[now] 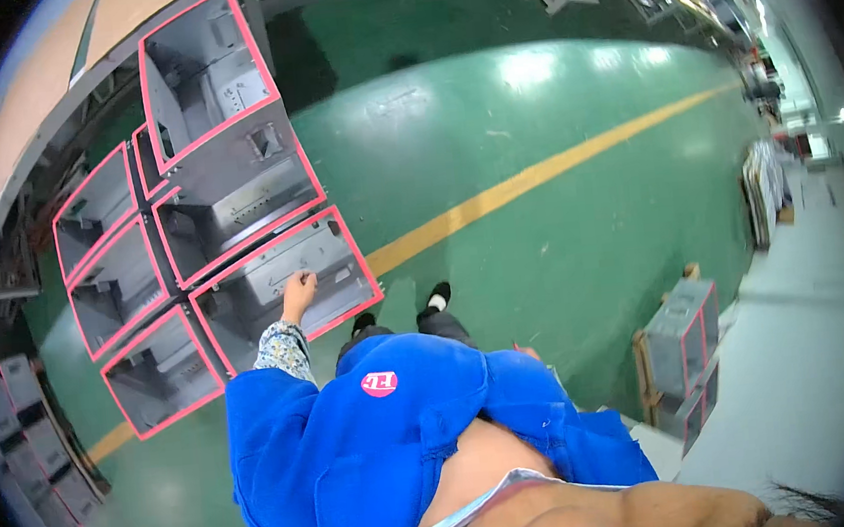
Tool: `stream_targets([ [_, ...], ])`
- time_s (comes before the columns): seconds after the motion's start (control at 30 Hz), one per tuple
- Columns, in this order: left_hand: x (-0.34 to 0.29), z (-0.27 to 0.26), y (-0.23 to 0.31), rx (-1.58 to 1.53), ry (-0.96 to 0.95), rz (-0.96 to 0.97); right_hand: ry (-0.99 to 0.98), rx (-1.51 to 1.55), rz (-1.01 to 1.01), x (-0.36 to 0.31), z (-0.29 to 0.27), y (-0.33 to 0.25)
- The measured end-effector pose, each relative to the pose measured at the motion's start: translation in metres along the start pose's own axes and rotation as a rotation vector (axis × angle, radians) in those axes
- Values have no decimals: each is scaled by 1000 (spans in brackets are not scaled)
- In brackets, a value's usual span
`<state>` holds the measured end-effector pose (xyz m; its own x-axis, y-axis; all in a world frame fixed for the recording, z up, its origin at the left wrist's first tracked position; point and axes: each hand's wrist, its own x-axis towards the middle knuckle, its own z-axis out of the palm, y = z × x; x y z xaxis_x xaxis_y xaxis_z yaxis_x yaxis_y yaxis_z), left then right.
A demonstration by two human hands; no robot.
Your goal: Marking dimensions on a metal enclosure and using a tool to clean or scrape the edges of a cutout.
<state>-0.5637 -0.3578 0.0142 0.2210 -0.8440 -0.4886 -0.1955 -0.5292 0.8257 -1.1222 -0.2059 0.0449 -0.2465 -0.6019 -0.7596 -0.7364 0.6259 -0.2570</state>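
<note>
My left hand [299, 294], in a floral cuff, reaches over the nearest open grey metal box [361, 249], which has a pink-edged rim. Its fingers are curled together near the box's inside wall; whatever they may hold is too small to make out. Of my right hand [529, 352] only a sliver shows past the blue jacket, beside a thin red tip, and its fingers are hidden. Directly beyond the nearest box lies a similar box [311, 163], with another box [258, 47] raised higher behind it.
More pink-edged boxes [166, 411] stand to the left of these. Grey boxes on a pallet [683, 326] are at the right, and others [30, 428] are stacked at the far left. A yellow line [535, 173] crosses the green floor [581, 240].
</note>
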Motion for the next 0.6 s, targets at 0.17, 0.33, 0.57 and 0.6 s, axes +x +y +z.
stream_targets([
  [0.17, 32, 63, 16, 33, 199, 45, 41, -222, -57, 113, -100, 32],
  [0.33, 27, 129, 12, 18, 378, -286, 51, -258, -102, 156, -258, -60],
  [0.57, -10, 163, 40, -322, 582, -396, 4, -325, -346, 243, -344, -302],
  [0.6, -12, 162, 42, -418, 650, -402, -13, -347, -434, 256, -337, -339],
])
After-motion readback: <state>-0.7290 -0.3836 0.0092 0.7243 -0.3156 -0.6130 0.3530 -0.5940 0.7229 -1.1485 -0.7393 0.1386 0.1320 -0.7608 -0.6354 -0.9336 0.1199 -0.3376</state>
